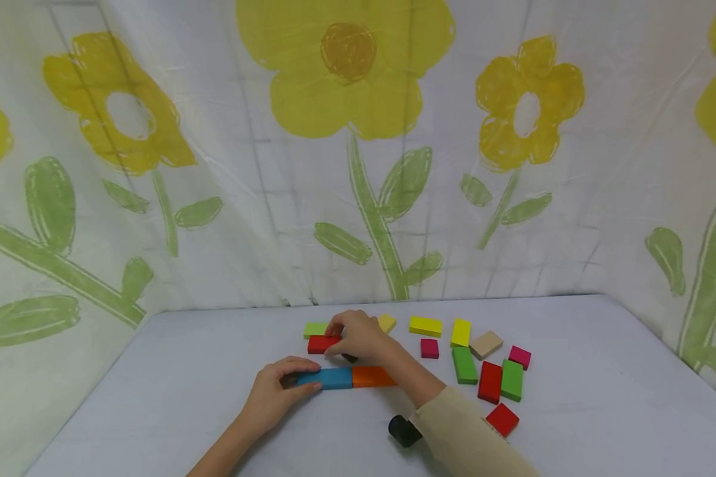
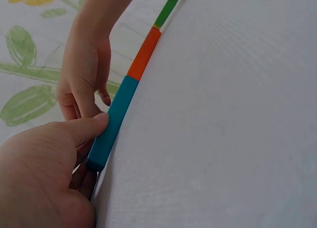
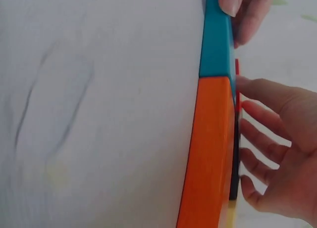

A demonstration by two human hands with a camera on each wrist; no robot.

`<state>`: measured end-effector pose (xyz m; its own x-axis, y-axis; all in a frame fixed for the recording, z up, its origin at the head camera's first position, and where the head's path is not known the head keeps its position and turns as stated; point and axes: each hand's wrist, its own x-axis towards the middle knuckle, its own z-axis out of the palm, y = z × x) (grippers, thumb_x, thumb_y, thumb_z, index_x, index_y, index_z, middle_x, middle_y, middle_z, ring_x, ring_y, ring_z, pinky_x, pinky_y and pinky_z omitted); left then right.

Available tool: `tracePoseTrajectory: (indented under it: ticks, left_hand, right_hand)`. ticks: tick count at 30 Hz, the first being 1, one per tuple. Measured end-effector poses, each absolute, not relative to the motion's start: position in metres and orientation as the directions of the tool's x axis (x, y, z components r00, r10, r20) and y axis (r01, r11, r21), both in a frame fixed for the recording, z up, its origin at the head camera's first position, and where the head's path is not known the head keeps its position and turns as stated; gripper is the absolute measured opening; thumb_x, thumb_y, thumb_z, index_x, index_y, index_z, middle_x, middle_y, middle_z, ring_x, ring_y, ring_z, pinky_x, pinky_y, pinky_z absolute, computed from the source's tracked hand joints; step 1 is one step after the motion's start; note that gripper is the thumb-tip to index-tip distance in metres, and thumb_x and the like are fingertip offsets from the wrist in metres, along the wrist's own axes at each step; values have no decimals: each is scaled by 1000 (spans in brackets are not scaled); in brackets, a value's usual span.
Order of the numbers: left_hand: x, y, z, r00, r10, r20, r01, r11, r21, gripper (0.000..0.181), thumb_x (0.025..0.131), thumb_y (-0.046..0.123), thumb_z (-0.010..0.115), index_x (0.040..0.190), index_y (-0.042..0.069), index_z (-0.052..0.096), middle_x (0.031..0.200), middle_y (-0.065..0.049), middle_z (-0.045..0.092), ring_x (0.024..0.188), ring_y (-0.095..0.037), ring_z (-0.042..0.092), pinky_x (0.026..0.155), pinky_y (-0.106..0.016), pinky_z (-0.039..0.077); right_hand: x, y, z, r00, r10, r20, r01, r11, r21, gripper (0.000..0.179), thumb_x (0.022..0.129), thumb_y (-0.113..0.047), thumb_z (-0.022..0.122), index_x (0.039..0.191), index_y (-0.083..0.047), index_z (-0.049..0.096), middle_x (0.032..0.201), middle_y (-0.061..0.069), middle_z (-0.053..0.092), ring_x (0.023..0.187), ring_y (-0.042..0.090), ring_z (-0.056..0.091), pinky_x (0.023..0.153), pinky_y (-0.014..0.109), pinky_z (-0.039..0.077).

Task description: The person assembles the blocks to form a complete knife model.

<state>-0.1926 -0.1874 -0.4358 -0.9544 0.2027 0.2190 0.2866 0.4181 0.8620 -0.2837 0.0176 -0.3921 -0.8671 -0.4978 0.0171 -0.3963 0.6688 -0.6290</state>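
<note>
Partway Along, with Much Lying Loose

Pinching the left end of a blue block [image 1: 334, 378] between thumb and fingers of the left hand [image 1: 271, 393], low on the table [image 1: 203, 358]. Touching it end to end: an orange block [image 1: 372, 376]. Just beyond that pair, apparently pinching the right end of a red block [image 1: 319, 344] between thumb and fingers of the right hand [image 1: 362, 338], beside a light green block [image 1: 314, 329] and a partly hidden black block [image 1: 350, 358].

Judging by the layout, partway along: done with joining blue to orange, seemingly busy with red. Left scattered to the right: yellow blocks [image 1: 425, 326], magenta blocks [image 1: 429, 348], green blocks [image 1: 465, 366], a tan block [image 1: 486, 345] and two other red blocks [image 1: 490, 382]. Impossible to tell the final arrangement.

No container visible; loose blocks lying straight on the table.
</note>
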Motion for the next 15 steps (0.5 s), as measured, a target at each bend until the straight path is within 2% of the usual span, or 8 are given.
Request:
tracePoseTrajectory:
  ticks: [2,10,12,15]
  left_hand:
    - [-193,-187,-436,-956,202,212,280,417,865,21,91,15,84,111,10,81,116,-3,76,110,-12,66,99,-20,53]
    - [-194,-187,-439,-956,205,209,279,423,862,21,90,17,85,111,12,82,117,-2,77,113,-14,66,100,-22,52]
    - [-194,-187,-439,-957,203,206,276,427,861,21,90,17,85,110,13,82,117,-2,77,113,-14,66,100,-22,52]
    - [-194,-187,-438,-960,197,201,269,427,863,21,89,17,85,110,13,82,116,-1,77,113,-14,66,100,-22,52]
  right_hand:
    - [-284,12,-394,-872,-489,23,-402,687,-606,27,89,-26,87,109,-12,76,99,-1,72,99,19,62,110,67,38]
    - [-285,3,-398,-880,-473,44,-408,705,-579,27,89,-26,88,108,-12,75,100,2,73,98,20,63,108,65,40]
    - [-286,4,-398,-878,-476,43,-406,695,-594,27,89,-25,87,109,-11,75,101,2,73,99,21,63,106,61,42]
    - [-285,7,-396,-870,-490,42,-402,659,-636,27,91,-23,85,111,-10,75,106,5,73,100,21,63,102,50,49]
